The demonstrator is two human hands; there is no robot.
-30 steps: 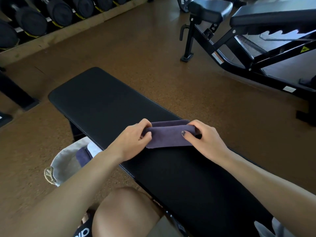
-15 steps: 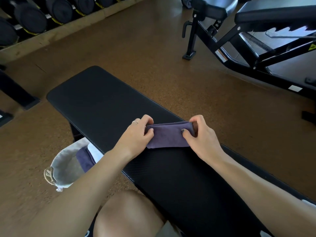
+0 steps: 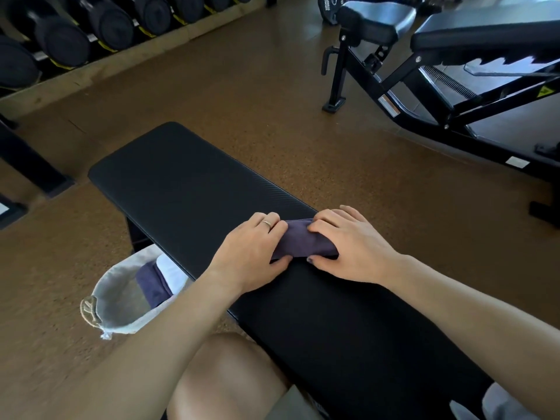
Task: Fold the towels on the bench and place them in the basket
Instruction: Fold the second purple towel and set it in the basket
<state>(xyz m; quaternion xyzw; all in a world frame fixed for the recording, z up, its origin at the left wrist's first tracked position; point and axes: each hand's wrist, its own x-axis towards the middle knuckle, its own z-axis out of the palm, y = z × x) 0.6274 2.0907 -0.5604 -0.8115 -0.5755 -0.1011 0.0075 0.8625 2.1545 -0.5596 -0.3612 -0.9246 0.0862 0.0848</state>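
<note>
the purple towel (image 3: 303,242) is lying folded into a small thick bundle on the right edge of the black bench (image 3: 194,189), about halfway along it. the left hand (image 3: 253,253) is gripping its left end, fingers curling over the top and thumb tucking under the near edge. the right hand (image 3: 348,245) is gripping the right end the same way, fingers over the far edge and thumb at the near one, so both hands are pinching the bundle between them.

the main risk, as i judge it, is the fold springing open once the bundle is being lifted: the cloth is soft and thick, and the layers are only being held by finger pressure at the ends. the bundle is also sitting close to the bench's right edge, so a loose grip could be letting it slide off to the floor (image 3: 272,86). the basket (image 3: 118,301) is standing on the floor at the near left, partly under the bench edge, so carrying across could be catching the bundle on that edge or missing the opening.

the towel is looking matte and plush. the bench pad is smooth with a fine ribbed grain and rounded corners. the basket is soft pale fabric with a rope trim, round and slouching, already holding a purple and a white towel.
</note>
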